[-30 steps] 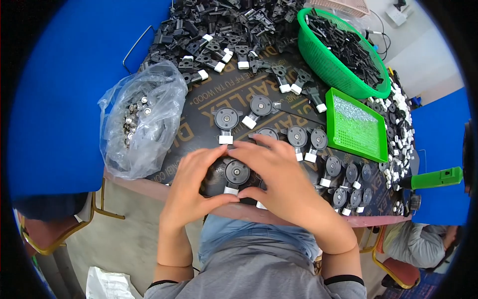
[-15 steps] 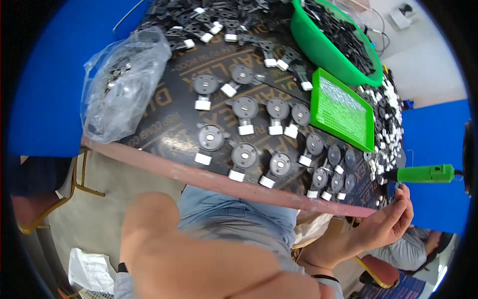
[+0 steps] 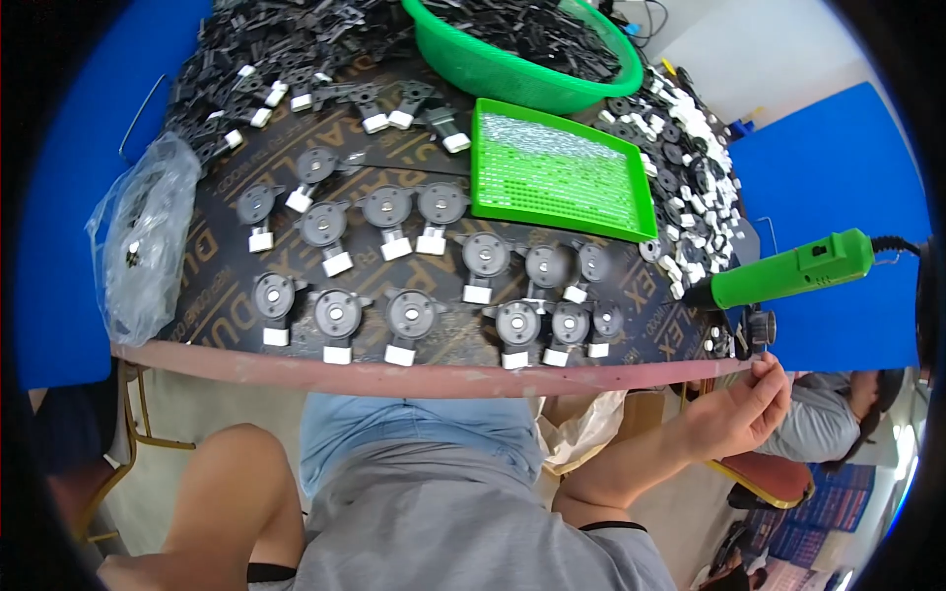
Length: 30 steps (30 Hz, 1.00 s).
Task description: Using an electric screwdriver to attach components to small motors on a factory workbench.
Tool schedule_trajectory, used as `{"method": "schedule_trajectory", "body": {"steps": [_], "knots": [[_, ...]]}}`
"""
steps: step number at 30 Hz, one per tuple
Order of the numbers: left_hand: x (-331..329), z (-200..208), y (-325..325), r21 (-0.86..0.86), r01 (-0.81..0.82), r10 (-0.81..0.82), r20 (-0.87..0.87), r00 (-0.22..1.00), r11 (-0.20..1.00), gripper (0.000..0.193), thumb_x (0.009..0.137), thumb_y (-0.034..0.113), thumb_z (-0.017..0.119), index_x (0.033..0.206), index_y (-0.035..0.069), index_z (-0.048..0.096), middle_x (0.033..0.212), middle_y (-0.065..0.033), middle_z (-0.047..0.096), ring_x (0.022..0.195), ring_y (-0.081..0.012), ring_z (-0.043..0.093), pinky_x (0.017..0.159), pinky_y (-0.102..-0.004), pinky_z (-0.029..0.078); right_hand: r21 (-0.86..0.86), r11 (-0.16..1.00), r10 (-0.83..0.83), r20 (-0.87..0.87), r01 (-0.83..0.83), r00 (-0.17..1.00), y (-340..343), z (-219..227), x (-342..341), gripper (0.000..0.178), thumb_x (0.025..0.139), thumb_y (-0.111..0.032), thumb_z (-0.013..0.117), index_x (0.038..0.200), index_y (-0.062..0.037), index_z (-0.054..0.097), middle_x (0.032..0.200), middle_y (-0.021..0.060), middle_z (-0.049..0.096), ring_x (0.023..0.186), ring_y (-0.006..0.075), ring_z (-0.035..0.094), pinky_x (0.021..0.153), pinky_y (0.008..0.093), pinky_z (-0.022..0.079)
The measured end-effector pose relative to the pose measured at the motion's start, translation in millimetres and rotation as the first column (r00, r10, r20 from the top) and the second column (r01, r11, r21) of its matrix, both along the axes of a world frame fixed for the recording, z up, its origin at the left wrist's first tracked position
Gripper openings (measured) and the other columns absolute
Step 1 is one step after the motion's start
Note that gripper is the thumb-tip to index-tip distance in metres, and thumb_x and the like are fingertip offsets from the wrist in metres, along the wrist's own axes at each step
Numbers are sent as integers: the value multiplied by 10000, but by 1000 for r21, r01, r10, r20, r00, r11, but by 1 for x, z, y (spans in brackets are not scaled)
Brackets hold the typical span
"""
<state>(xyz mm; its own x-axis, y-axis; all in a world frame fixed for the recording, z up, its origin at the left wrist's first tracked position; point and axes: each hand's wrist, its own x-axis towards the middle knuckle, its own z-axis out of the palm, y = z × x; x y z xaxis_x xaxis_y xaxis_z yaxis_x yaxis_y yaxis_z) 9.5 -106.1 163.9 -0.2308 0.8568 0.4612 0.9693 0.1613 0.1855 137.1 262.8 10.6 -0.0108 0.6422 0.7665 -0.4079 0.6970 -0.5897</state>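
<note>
My right hand [image 3: 741,412] is at the table's right front corner, thumb and fingertips pinched together; whatever is between them is too small to make out. Just above the fingertips is a black round part [image 3: 761,329] with a dark ring. Over it, a green power screwdriver [image 3: 798,271] with a black nose and cord lies slantwise. My left arm bends at the elbow toward the lower left, and its hand is beyond the picture's edge. Black disc-shaped assemblies [image 3: 411,313] with white end blocks are spread in uneven rows on the table.
A green tray [image 3: 645,202] of small shiny pieces sits mid-table, a green basin [image 3: 463,67] of black parts behind it. Loose black parts [image 3: 296,39] heap at the far left; white and black pieces [image 3: 695,187] lie right. A clear bag [image 3: 148,246] rests at the left edge. Another person [image 3: 813,419] sits at right.
My left arm, blurred and close across the lower picture before, has swung away to the lower left. The view has shifted to the right. My right hand stays at the table corner, still pinched.
</note>
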Motion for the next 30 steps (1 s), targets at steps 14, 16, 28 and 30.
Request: {"method": "schedule_trajectory", "body": {"steps": [14,16,28,30], "knots": [[-39,-5,96,156,245,-287,381,879,957,212,661,-59,637,816,32,525,734,-91,550,512,-227,511,466,-346,369,163,953,260,-12,-254,966,59,23,-52,606,957,-287,677,1403,13,395,1362,226,504,1107,313,619,970,394,496],[-35,17,110,13,162,-148,472,869,987,213,619,22,659,804,38,554,706,-86,535,504,-233,498,465,-347,366,209,927,312,26,-310,950,58,36,-73,730,929,-309,710,1459,6,319,1423,246,448,1131,340,618,960,410,511],[-15,5,150,107,-321,174,661,730,941,315,491,261,656,733,60,635,637,-55,461,441,-224,368,422,-327,316,65,952,260,342,-299,903,61,37,-134,868,834,-37,713,1495,29,154,1282,192,519,719,163,655,652,260,548],[-17,6,156,166,-396,191,670,717,903,292,490,215,646,749,81,650,638,-39,451,459,-205,394,424,-315,319,72,958,246,291,-278,925,71,27,-134,847,860,-40,687,1508,21,145,1272,204,520,688,178,647,640,276,536]]}}
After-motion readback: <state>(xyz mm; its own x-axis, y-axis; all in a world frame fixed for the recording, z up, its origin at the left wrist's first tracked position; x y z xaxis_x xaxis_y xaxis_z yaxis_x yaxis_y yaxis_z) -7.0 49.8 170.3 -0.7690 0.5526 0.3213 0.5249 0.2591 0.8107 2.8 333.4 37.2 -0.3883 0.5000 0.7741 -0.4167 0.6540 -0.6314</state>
